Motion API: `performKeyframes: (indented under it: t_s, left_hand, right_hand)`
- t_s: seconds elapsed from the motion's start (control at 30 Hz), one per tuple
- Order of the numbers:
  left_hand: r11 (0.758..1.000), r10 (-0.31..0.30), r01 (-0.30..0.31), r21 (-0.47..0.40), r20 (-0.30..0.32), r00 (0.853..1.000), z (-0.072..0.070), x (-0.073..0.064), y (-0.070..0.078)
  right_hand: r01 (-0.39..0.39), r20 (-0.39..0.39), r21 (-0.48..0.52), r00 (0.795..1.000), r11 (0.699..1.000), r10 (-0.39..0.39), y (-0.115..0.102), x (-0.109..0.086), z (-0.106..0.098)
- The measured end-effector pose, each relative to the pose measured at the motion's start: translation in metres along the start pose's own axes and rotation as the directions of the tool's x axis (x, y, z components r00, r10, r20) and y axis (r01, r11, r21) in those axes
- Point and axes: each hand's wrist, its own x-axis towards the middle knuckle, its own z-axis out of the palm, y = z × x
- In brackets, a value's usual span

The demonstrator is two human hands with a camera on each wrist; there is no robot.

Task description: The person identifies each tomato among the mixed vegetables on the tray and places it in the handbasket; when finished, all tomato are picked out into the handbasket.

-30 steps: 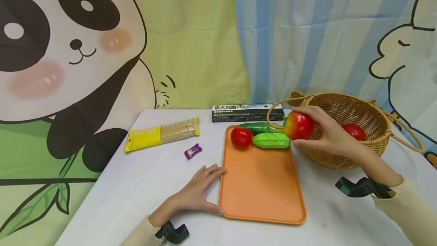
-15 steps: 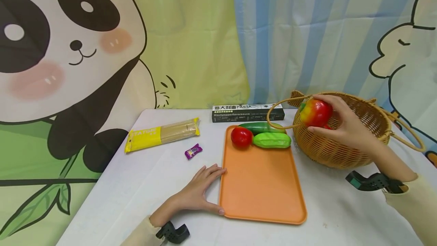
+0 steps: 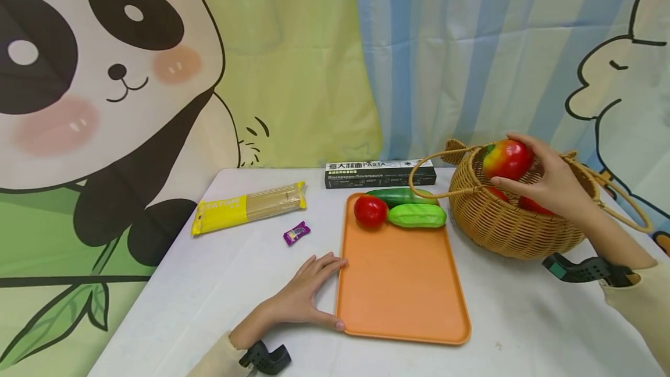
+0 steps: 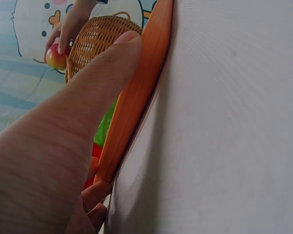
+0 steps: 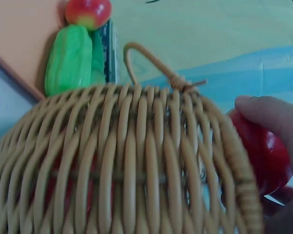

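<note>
My right hand (image 3: 555, 182) holds a glossy red-and-yellow fruit with a green stem (image 3: 506, 160) between thumb and fingers, above the opening of the wicker basket (image 3: 518, 231). More red things lie inside the basket, one a red round fruit (image 3: 534, 207) half hidden by my hand. My left hand (image 3: 303, 292) is spread at the left edge of the orange tray (image 3: 403, 284), thumb and fingertips touching its rim (image 4: 132, 117). At the tray's far end lie a red apple (image 3: 371, 211), a light green ridged vegetable (image 3: 417, 215) and a dark green cucumber (image 3: 400, 195).
Behind the tray stands a black-and-white pasta box (image 3: 380, 174). A yellow spaghetti packet (image 3: 248, 207) and a small purple wrapped candy (image 3: 296, 233) lie on the white table (image 3: 209, 295) at left. The basket's looped handle (image 3: 419, 176) reaches over the tray's far right corner.
My right hand has carried the red-and-yellow fruit rightward and up, from beside the green vegetable to over the basket. My left hand and the tray have stayed put.
</note>
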Motion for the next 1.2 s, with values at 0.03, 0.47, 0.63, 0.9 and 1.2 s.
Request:
performKeyframes:
  t_s: [0.03, 0.47, 0.63, 0.9, 1.2]
  left_hand:
    - [1.0, -0.001, 0.001, -0.001, 0.001, 1.0, 0.0, 0.0, 0.0]
    - [0.999, -0.033, 0.033, 0.016, 0.009, 0.999, 0.002, -0.001, 0.0]
    - [0.999, -0.04, 0.04, 0.013, 0.011, 0.999, 0.002, -0.003, 0.001]
    - [0.999, -0.032, 0.032, 0.017, 0.006, 0.999, 0.001, -0.001, -0.001]
    - [0.999, -0.038, 0.038, 0.017, 0.007, 0.999, 0.002, 0.0, -0.002]
  right_hand:
    - [-0.01, 0.01, -0.002, 1.0, 1.0, 0.01, 0.003, 0.001, -0.001]
    - [-0.095, 0.146, -0.081, 0.984, 0.992, 0.106, 0.028, 0.008, -0.01]
    - [-0.107, 0.197, -0.113, 0.972, 0.988, 0.128, 0.034, 0.012, -0.011]
    - [-0.115, 0.235, -0.169, 0.96, 0.979, 0.153, 0.043, 0.024, -0.012]
    - [-0.122, 0.265, -0.238, 0.946, 0.964, 0.186, 0.054, 0.029, -0.014]
